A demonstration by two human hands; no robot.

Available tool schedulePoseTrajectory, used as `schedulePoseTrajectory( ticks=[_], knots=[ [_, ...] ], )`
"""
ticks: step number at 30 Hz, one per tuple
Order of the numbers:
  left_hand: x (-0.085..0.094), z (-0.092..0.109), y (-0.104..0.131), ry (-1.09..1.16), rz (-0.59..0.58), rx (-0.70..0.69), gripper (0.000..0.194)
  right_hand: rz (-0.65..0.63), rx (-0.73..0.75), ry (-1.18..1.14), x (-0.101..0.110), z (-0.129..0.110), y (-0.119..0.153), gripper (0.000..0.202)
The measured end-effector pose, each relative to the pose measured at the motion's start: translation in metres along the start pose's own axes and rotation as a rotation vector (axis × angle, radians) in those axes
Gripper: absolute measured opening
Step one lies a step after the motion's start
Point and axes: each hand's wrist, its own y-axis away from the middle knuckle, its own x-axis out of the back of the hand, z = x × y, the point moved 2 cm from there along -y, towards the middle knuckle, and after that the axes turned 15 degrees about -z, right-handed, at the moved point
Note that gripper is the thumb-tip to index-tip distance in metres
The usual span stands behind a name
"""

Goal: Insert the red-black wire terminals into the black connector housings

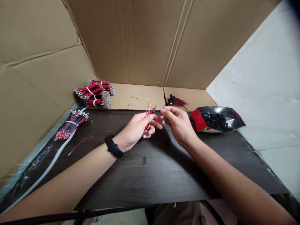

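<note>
Left fingers [147, 135] closed on a small clutch of red and black wires [148, 117], ends fanned upward. Right fingers [170, 115] pinched narrow on a red wire [161, 115] just beside the clutch; we could not tell whether its lower end was free of the left hand [137, 126]. We saw a black wristband [113, 146] on the left wrist.

Both hands were above the dark bench [131, 181], the right hand [182, 126] nearer the open red-and-black container [198, 120], which held small black parts [217, 121]. Below the hands, a small dark patch [144, 160] lay on the bench.

Farther out, we noted a loose red wire [80, 144] to the left and, beyond it, a banded bundle [71, 125] beside a grey cable [56, 156]. On the cardboard strip [136, 97] at the back sat a stack of banded bundles [96, 94] at left and a loose pile of red wires with black ends [177, 102] at right. Cardboard panels [145, 40] rose behind.
</note>
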Motion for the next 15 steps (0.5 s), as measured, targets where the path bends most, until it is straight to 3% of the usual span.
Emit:
schedulePoseTrajectory(
  ticks=[4,15],
  knots=[
    [0.001,-0.001,0.0,-0.012,0.02,0.002,0.024,0.031,0.038,0.042,0.004,-0.004,0.0,0.017],
    [-0.003,-0.005,-0.003,-0.016,-0.005,0.022,0.025,0.016,-0.053,0.004,-0.008,0.004,0.005,0.02]
  ],
)
